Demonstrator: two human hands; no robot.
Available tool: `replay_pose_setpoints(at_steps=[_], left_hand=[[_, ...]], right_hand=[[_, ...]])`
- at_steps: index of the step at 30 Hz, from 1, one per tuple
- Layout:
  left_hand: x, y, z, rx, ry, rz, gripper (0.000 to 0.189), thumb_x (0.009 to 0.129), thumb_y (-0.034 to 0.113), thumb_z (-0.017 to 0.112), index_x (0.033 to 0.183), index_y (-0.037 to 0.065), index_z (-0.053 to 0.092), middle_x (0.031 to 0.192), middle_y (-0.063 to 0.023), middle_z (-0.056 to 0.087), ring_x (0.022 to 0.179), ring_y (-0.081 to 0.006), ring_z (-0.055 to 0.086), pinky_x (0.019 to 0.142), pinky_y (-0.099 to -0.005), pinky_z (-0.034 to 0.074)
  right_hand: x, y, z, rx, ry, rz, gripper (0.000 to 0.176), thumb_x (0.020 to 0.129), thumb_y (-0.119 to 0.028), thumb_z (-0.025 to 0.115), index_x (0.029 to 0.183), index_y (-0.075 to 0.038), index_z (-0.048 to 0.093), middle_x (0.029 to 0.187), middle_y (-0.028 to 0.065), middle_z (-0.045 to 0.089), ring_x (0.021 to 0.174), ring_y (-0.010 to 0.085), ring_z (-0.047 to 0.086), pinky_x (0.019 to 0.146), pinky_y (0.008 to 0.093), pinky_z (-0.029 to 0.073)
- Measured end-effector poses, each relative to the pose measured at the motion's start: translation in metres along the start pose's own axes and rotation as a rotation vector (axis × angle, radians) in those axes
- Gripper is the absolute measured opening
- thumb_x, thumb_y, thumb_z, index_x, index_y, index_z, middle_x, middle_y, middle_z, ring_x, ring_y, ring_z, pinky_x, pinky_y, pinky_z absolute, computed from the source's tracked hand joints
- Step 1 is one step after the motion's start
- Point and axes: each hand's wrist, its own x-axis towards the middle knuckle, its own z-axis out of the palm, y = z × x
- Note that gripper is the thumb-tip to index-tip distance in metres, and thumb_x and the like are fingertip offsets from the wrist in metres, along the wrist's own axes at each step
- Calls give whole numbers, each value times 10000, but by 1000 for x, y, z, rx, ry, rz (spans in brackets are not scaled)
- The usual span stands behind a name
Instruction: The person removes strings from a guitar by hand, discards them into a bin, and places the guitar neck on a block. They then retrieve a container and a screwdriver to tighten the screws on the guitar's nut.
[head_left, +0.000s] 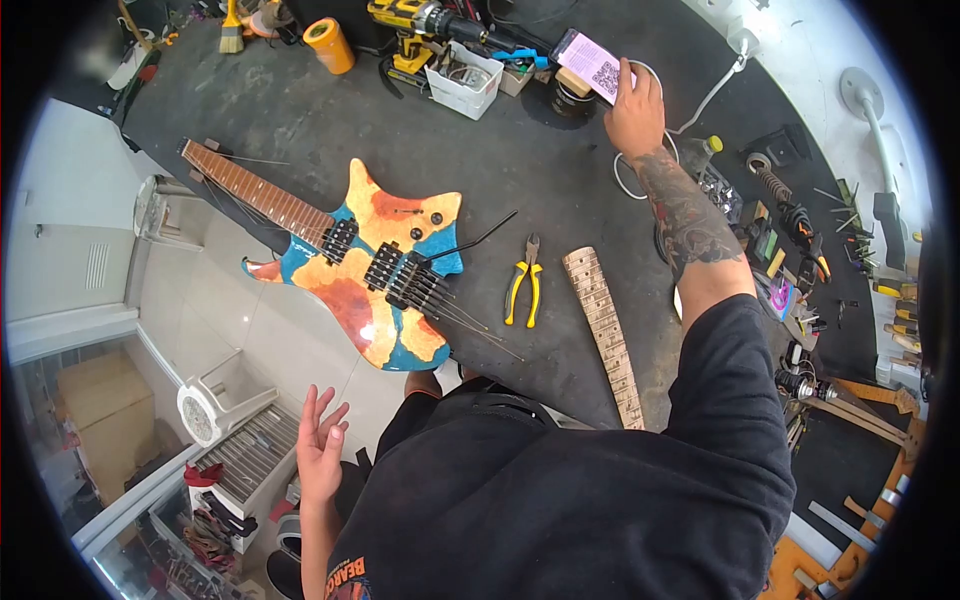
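Observation:
My right hand is at the edge of a phone with a QR code on its screen, its fingers closed along the side. The phone leans on a small wooden block over a dark round object. My left hand is raised off the bench's near side, palm up, fingers apart and empty. A blue, yellow and red headless guitar lies on the bench, loose strings trailing from its bridge. To its right are yellow-handled pliers and a separate guitar neck.
Along the back stand an orange jar, a yellow drill and a white bin. A white cable loops beside my right arm. Many tools crowd the right side. A white stool stands on the floor at left.

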Motion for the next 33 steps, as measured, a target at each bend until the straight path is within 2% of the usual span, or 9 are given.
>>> replay_pose_setpoints(at_steps=[7,16,19,23,29,32,33], left_hand=[[-2,-5,-12,3,-6,-10,793,1005,316,656,1621,91,211,1566,-212,394,1327,-334,544,1057,-429,452],[11,-18,-58,-31,-42,30,768,1008,297,649,1617,87,230,1550,-218,415,1316,-317,554,1056,-423,451],[20,-30,-91,-59,-78,61,742,1015,260,637,1614,82,237,1553,-217,413,1314,-307,556,1059,-401,446],[32,-46,-150,-82,-115,45,726,1016,221,639,1611,82,247,1550,-206,418,1303,-298,566,1055,-388,454],[39,-73,-261,-20,-71,-12,700,1010,197,650,1595,72,288,1516,-191,469,1263,-261,595,1027,-358,478],[48,-82,-305,37,-57,-27,669,1011,194,649,1580,63,323,1484,-181,511,1208,-233,622,1011,-340,483],[53,-80,-317,67,-55,-27,660,1011,195,648,1576,63,333,1477,-179,520,1195,-229,626,1010,-340,483]], right_hand=[[-13,-18,-18,84,1,-46,759,766,-54,690,1478,-36,428,1433,188,447,1338,377,434,1078,466,424],[-61,-66,-63,156,-6,-96,734,768,-81,720,1453,-32,461,1382,231,477,1261,425,469,1073,497,406],[-99,-97,-81,168,-2,7,650,779,-81,727,1397,-59,526,1367,231,494,1262,426,466,1079,508,391],[-161,-145,-114,126,-13,177,620,788,-96,734,1377,-57,545,1357,224,505,1268,426,455,1084,499,367],[-238,-264,-166,123,-65,453,540,809,-88,724,1330,-53,584,1325,201,516,1269,404,441,1084,509,354],[-261,-317,-186,179,-82,524,516,814,-83,721,1314,-56,596,1303,192,533,1260,398,451,1084,502,357],[-264,-332,-195,195,-101,486,498,817,-85,724,1300,-61,605,1281,184,553,1247,389,467,1079,490,370]])
